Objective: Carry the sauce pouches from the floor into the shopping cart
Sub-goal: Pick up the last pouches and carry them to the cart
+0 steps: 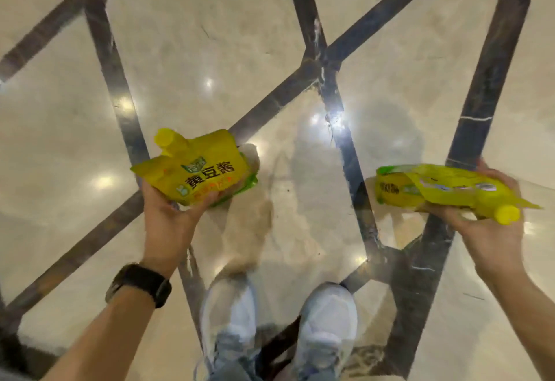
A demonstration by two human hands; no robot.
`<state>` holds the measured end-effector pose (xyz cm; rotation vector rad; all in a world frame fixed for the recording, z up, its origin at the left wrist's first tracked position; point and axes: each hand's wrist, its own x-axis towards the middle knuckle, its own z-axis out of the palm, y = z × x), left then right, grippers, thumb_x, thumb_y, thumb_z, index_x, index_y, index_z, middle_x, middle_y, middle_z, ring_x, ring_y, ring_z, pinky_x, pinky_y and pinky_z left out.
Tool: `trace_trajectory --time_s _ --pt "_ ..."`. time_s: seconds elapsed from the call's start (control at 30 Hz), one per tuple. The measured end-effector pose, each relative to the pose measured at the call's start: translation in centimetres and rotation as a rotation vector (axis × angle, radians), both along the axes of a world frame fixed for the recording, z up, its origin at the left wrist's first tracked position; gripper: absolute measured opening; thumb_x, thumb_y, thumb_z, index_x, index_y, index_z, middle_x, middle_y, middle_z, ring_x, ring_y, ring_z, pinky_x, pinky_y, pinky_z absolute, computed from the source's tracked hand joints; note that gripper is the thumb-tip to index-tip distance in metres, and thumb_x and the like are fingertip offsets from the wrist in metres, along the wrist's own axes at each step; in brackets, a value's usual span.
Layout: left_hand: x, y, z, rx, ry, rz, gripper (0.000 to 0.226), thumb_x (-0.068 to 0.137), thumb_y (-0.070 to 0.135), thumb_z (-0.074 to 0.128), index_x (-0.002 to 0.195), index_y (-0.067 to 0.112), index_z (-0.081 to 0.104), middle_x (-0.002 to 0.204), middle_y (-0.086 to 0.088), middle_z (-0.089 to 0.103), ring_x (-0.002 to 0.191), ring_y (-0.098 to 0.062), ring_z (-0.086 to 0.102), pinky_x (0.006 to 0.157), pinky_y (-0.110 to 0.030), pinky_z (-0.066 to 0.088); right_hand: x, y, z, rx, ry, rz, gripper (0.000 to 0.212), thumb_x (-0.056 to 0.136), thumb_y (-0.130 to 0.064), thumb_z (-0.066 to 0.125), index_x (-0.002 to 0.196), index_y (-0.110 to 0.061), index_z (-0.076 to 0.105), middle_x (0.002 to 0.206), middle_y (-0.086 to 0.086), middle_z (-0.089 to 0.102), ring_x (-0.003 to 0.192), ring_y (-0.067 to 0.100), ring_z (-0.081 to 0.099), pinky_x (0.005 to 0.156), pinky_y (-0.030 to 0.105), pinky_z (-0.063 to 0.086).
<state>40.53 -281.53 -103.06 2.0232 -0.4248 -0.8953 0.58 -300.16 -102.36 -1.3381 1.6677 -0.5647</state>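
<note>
Fingers of L hand (pixel 166 218) curl under L pouch (pixel 195 170), thumb (pixel 207 201) clamped over its near edge. Most fingers are hidden beneath the pack, so spread or together: cannot tell. L pouch: yellow, printed face up w/ dark characters, green trim at its R edge, L cap (pixel 168 137) yellow and pointing up-left, away from the wrist. It is held clear of the floor (pixel 210 35), above and left of the feet in frame. Black watch (pixel 138 285) on L wrist; forearm bare. Centre, low: two pale grey shoes, L shoe (pixel 229 316) and R shoe (pixel 327 317), side by side, toes fwd. Floor is glossy cream stone w/ dark strips (pixel 111 59) crossing in a diamond pattern; several light reflections on it. R side: R hand (pixel 488 232) holds R pouch (pixel 444 189) from below, palm up, fingertips (pixel 484 165) hooked over its far edge, close together as far as seen. R pouch: yellow-green, lying roughly flat w/ a slight tilt, print blurred and not legible, R cap (pixel 507 214) yellow and pointing down-right, just beside the hand. It too is off the floor, well apart from L pouch, at about the same height in frame. Whole view motion-blurred, R side worst.
</note>
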Motion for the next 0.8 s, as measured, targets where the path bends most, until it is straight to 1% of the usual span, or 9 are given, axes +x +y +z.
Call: trace_trajectory --time_s 0.07,0.13,0.27,0.37,0.47,0.53,0.63,0.73,0.8 --pt "0.6 -1.7 0.1 -0.043 -0.001 -0.01 0.077 0.072 0.004 0.081 0.139 0.007 0.044 0.126 0.005 0.068 0.11 -0.005 0.068 0.089 -0.022 0.057 1.2 -1.6 -0.1 -0.012 -0.049 0.019 0.083 0.055 0.006 0.086 0.129 -0.011 0.052 0.122 0.003 0.067 0.108 0.019 0.067 0.089 0.029 0.056" --pt "0.9 -3.0 0.1 -0.053 0.035 -0.116 0.065 0.069 0.007 0.081 0.128 0.009 0.057 0.116 0.009 0.074 0.104 -0.006 0.071 0.085 -0.021 0.057 2.4 -2.9 -0.1 0.032 -0.065 0.079 0.074 0.051 -0.014 0.088 0.119 -0.018 0.062 0.099 -0.01 0.075 0.09 0.007 0.071 0.079 0.025 0.059" --pt "-0.2 -4.8 -0.7 -0.011 0.094 -0.29 0.067 0.063 0.009 0.086 0.125 0.014 0.061 0.114 0.01 0.075 0.104 -0.008 0.071 0.082 -0.019 0.057 4.1 -4.2 -1.2 0.22 -0.07 0.209 0.095 0.036 -0.052 0.094 0.12 -0.02 0.063 0.106 -0.004 0.075 0.096 0.013 0.072 0.078 0.034 0.061" --pt "-0.8 -7.0 -0.8 0.015 0.132 -0.395 0.086 0.063 0.013 0.094 0.137 0.016 0.05 0.123 0.004 0.071 0.111 -0.01 0.069 0.087 -0.025 0.057 5.7 -4.2 -1.8 0.291 -0.113 0.27 0.085 0.049 -0.033 0.095 0.124 -0.025 0.056 0.107 -0.007 0.074 0.095 0.009 0.071 0.077 0.026 0.058" --pt "-2.1 -9.2 -0.5 0.049 0.262 -0.419 0.075 0.066 0.01 0.088 0.132 0.019 0.054 0.117 0.005 0.074 0.105 -0.008 0.071 0.091 -0.03 0.058 8.5 -2.4 -2.2 0.44 -0.307 0.181 0.066 0.055 -0.014 0.084 0.115 -0.025 0.059 0.097 -0.006 0.077 0.087 0.014 0.074 0.069 0.025 0.057" --pt "-3.5 -9.6 0.0 0.086 0.343 -0.423 0.057 0.071 0.013 0.083 0.124 0.02 0.062 0.112 0.006 0.076 0.101 -0.01 0.072 0.094 -0.037 0.057 9.2 -0.7 -2.2 0.537 -0.397 0.11 0.062 0.053 -0.015 0.086 0.111 -0.022 0.063 0.096 0.0 0.077 0.085 0.021 0.074 0.07 0.033 0.057" --pt "-4.3 -8.4 2.2 0.154 0.492 -0.429 0.05 0.077 0.012 0.078 0.125 0.019 0.064 0.115 0.004 0.076 0.105 -0.015 0.072 0.1 -0.041 0.054 7.9 1.5 0.5 0.649 -0.471 0.015 0.086 0.031 -0.036 0.098 0.109 -0.019 0.065 0.1 0.008 0.077 0.085 0.027 0.074 0.065 0.033 0.059" --pt "-4.7 -7.3 7.0 0.184 0.653 -0.427 0.053 0.076 0.02 0.081 0.126 0.021 0.063 0.12 -0.002 0.073 0.111 -0.023 0.07 0.102 -0.046 0.051 5.9 3.1 5.3 0.742 -0.53 -0.034 0.095 0.025 -0.039 0.098 0.112 -0.017 0.067 0.105 0.011 0.076 0.089 0.028 0.074 0.066 0.033 0.06" --pt "-5.5 -7.2 11.4 0.188 0.697 -0.457 0.07 0.064 0.03 0.091 0.127 0.021 0.062 0.122 -0.004 0.073 0.112 -0.025 0.069 0.099 -0.044 0.052 4.9 3.4 9.4 0.774 -0.557 -0.057 0.097 0.025 -0.038 0.098 0.114 -0.017 0.067 0.106 0.011 0.075 0.092 0.029 0.073 0.068 0.035 0.06"
